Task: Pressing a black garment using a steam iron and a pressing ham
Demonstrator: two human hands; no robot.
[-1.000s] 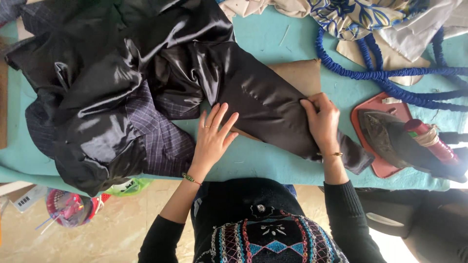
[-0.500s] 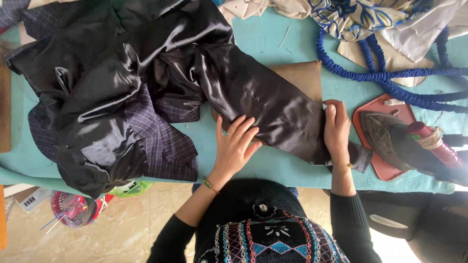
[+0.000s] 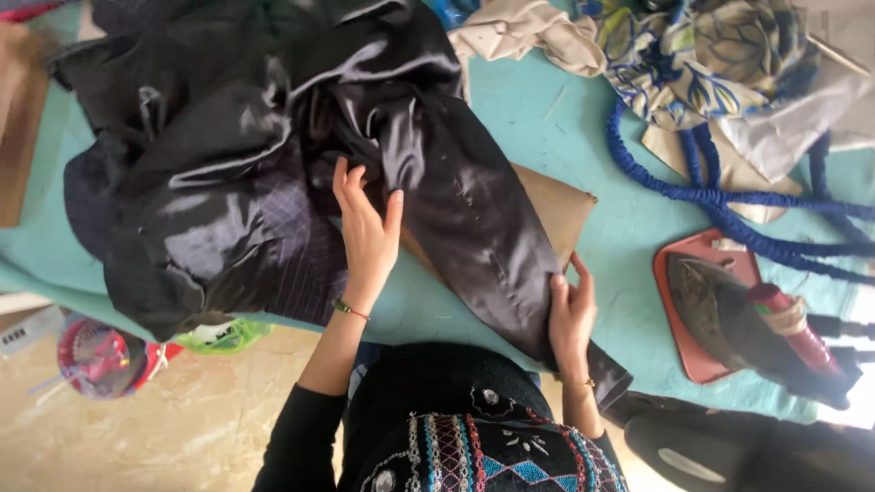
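A black jacket (image 3: 228, 155) with shiny satin lining lies heaped on a teal padded table (image 3: 620, 237). One sleeve (image 3: 474, 228) stretches down to the right over a tan sleeve board (image 3: 556, 205). My left hand (image 3: 365, 228) rests flat where the sleeve meets the jacket body, fingers spread. My right hand (image 3: 570, 310) grips the lower end of the sleeve near the table's front edge.
An iron (image 3: 747, 319) sits on a red rest (image 3: 684, 282) at the right, with a blue braided cord (image 3: 720, 196) looping behind it. Patterned and beige fabrics (image 3: 693, 64) lie at the back right. A wooden block (image 3: 23, 155) is at the left edge.
The view has shifted and the sleeve now lies more steeply. My left hand has moved up to the sleeve's top; my right hand has slid down to its lower end.
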